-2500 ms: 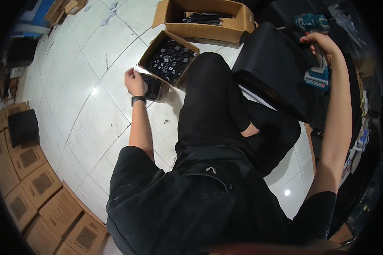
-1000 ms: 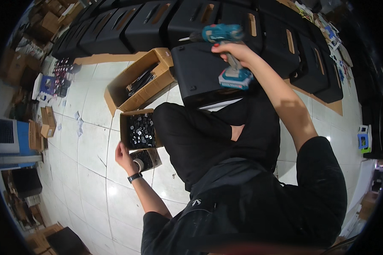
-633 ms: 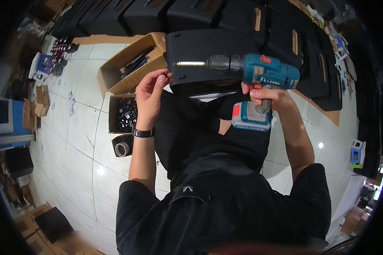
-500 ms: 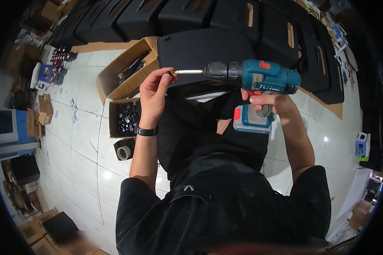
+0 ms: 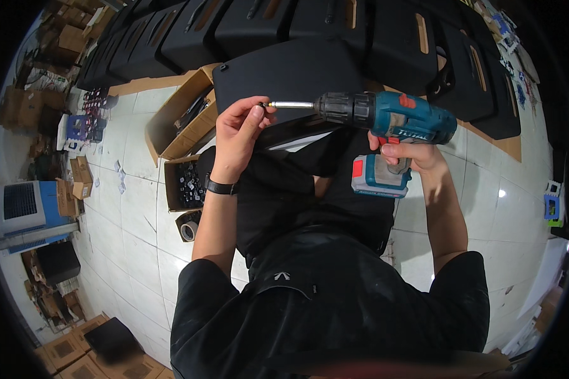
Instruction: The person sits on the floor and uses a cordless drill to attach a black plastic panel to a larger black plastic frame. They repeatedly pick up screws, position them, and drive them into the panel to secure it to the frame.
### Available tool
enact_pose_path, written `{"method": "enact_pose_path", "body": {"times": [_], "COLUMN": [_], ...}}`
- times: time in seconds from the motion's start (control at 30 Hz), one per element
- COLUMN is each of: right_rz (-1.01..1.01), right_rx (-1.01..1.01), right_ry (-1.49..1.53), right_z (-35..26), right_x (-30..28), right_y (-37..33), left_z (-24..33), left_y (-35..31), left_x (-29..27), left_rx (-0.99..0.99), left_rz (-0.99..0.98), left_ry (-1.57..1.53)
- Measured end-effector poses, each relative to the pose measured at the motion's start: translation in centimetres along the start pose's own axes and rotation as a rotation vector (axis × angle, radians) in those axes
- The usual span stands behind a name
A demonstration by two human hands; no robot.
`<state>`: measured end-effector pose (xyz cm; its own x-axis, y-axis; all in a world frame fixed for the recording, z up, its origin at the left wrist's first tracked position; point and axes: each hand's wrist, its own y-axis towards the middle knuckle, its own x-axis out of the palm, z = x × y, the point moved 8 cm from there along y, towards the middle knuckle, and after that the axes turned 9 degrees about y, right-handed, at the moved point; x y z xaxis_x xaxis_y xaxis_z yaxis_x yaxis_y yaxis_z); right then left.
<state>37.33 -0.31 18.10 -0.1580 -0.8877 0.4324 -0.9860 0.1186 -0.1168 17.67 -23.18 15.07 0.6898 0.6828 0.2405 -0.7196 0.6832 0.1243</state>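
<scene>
My right hand (image 5: 417,155) is wrapped round the grip of a teal and black cordless drill (image 5: 417,119), a finger at its red trigger. The drill lies level, its chuck toward the left, with a long silver bit holder (image 5: 292,105) sticking out. At the tip of that holder, the thumb and fingers of my left hand (image 5: 239,129) pinch a small dark fastener (image 5: 263,107), perhaps a screw; its exact kind is too small to tell. Just beyond the bit lies a large black moulded panel (image 5: 284,72), close to my legs.
A row of black moulded parts (image 5: 253,28) stands along the far side. To my left are a long cardboard box (image 5: 164,136), a box of small dark clips (image 5: 184,183) and a tape roll (image 5: 188,231). A blue and white machine (image 5: 28,208) stands at the far left on the tiled floor.
Both hands and the drill have shifted slightly to the right in view, the bit still at the pinched fastener. The surroundings have shifted a little as the head view turned.
</scene>
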Motion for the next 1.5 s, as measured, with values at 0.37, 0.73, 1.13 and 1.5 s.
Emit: {"method": "enact_pose_path", "body": {"times": [0.37, 0.73, 1.13, 1.5], "right_rz": [0.092, 0.019, 0.251, 0.278], "right_rx": [-0.094, -0.341, 0.387, 0.492], "right_ry": [-0.358, -0.967, -0.859, -0.783], "right_z": [-3.8, -14.8, -12.6, -11.8], "right_x": [-2.1, -4.0, -12.5, -14.6], "right_y": [0.0, 8.4, 22.8, 25.4], "left_z": [0.9, -3.0, -13.3, -15.9], "left_y": [3.8, 16.2, 28.8, 29.8], "left_x": [1.3, 3.1, 7.3, 6.5], "left_rx": [0.019, 0.386, 0.529, 0.348], "left_rz": [-0.156, -0.243, 0.072, 0.094], "left_ry": [0.336, 0.679, 1.004, 0.916]}}
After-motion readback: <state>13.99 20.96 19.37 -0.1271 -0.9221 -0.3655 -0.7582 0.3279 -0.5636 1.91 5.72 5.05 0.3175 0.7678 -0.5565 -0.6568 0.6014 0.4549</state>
